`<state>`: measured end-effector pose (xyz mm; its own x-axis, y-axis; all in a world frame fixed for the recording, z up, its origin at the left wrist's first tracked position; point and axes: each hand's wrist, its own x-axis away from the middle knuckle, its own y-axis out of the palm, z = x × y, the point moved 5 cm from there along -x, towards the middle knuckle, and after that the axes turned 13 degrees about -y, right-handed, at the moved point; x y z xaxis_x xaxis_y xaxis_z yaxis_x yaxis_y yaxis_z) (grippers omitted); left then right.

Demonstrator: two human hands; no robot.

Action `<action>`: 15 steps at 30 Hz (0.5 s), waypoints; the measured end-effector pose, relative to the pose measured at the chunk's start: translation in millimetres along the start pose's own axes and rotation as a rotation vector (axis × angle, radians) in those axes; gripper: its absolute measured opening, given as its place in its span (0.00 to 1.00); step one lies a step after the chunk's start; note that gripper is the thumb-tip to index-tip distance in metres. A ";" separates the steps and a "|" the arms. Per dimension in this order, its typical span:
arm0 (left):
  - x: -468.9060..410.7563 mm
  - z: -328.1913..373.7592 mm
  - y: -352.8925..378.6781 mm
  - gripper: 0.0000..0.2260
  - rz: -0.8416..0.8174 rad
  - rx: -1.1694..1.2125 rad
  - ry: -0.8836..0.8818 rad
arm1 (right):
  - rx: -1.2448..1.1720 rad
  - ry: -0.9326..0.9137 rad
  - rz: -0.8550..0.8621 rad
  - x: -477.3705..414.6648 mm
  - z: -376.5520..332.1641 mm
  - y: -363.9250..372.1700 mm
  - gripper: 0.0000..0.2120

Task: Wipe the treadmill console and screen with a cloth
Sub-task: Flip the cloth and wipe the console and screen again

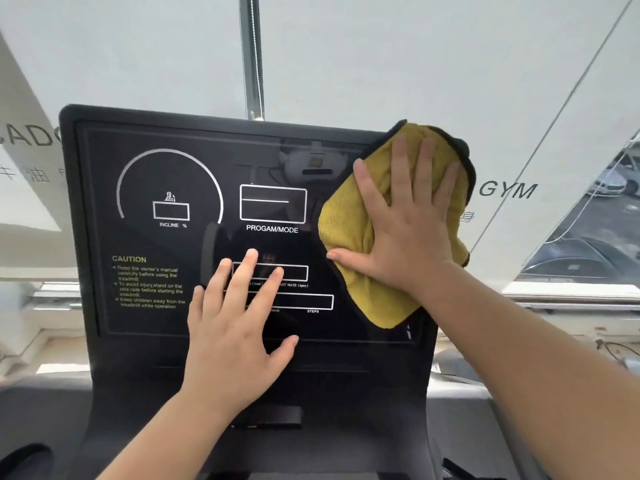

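Note:
The black treadmill console [104,362] fills the middle of the view, its dark glossy screen [145,161] printed with white dials, boxes and a yellow caution text. A yellow cloth [346,216] with a dark edge lies flat over the screen's upper right part. My right hand [408,220] presses on the cloth with fingers spread, palm flat. My left hand [235,327] rests flat on the lower middle of the screen, fingers apart, holding nothing.
Behind the console stands a frosted window with grey "GYM" lettering [507,190] and a vertical metal post [252,57]. Parked cars [609,183] show through clear glass at the right. Grey console arms [460,410] extend at both lower sides.

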<state>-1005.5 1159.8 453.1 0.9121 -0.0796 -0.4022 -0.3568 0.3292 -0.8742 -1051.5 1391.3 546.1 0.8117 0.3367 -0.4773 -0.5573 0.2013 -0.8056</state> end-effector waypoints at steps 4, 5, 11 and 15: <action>1.2 -0.5 1.1 0.40 0.007 0.022 0.001 | -0.010 -0.071 -0.011 34.6 -36.6 21.2 0.60; 1.1 -0.9 0.7 0.39 0.009 0.025 0.001 | -0.019 -0.085 -0.012 44.1 -45.6 27.3 0.59; 1.9 -0.5 0.2 0.39 -0.016 0.026 -0.006 | -0.062 -0.171 -0.072 92.5 -83.2 51.9 0.53; 0.9 -0.5 -7.8 0.38 -0.038 0.046 0.004 | -0.057 -0.214 -0.078 81.1 -72.0 42.4 0.52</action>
<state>-1002.0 1156.7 459.4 0.9237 -0.0968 -0.3707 -0.3125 0.3692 -0.8752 -996.6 1360.9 447.9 0.7928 0.5107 -0.3326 -0.4787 0.1841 -0.8585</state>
